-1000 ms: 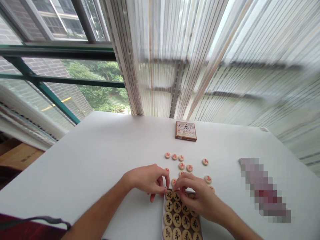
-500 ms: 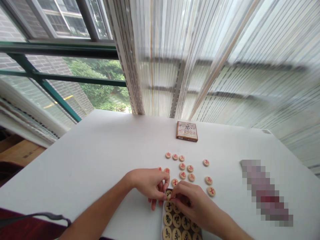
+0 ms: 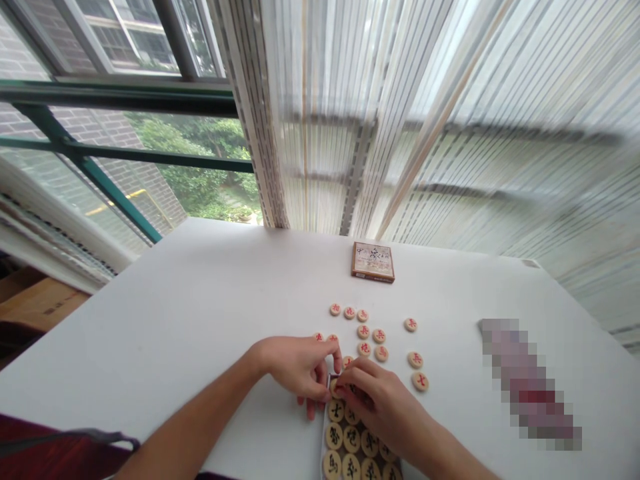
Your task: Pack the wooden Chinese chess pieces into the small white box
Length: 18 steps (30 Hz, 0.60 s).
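On the white desk point(image 3: 215, 287), the tray point(image 3: 324, 433) lies towards the near edge, its far left corner between the two hands. Rows of round black pieces point(image 3: 334, 437) fill what I can see of it; the right hand covers others.

The left hand point(image 3: 300, 370) has its fingers half curled, thumb at the tray's rim; whether it grips I cannot tell. The right hand point(image 3: 377, 393) reaches over the tray, thumb and fingertips drawn together at the piece point(image 3: 335, 389) in that far left corner, and I cannot tell if they pinch it or only press.

Beyond the tray, red pieces point(image 3: 365, 349) are scattered face up, three of them nearer the desk's right edge. A flat box point(image 3: 373, 261) sits near the far edge, about midway between the far corners.
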### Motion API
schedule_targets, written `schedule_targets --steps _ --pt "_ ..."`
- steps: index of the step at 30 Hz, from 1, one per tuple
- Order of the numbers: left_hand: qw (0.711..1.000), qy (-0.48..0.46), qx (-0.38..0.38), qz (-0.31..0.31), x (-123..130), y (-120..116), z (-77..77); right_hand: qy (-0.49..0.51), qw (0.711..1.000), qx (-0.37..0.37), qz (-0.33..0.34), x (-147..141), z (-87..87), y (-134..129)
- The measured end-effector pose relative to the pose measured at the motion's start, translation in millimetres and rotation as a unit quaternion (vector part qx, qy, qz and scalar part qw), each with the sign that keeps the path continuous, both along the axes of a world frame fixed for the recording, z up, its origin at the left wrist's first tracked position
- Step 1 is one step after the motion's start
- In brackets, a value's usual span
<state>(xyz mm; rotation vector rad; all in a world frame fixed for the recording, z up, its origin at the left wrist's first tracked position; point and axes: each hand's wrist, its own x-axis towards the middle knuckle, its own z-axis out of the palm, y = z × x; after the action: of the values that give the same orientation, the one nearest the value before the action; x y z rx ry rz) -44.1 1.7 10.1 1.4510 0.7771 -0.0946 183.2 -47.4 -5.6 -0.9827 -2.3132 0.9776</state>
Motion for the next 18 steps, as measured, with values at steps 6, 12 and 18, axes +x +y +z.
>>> schedule_targets --steps 6,12,18 --pt "1.000 -0.003 0.013 -0.004 0 0 1.0 -0.009 1.000 0.018 -0.008 -1 -3.4 -1" --pt "0.999 0.009 0.050 -0.013 1 -1 4.6 -0.017 1.000 0.007 0.003 -1 6.2 -1" --pt "0.998 0.028 0.049 -0.011 1 -2 8.3 -0.035 0.998 0.021 0.041 3 13.3 -1"
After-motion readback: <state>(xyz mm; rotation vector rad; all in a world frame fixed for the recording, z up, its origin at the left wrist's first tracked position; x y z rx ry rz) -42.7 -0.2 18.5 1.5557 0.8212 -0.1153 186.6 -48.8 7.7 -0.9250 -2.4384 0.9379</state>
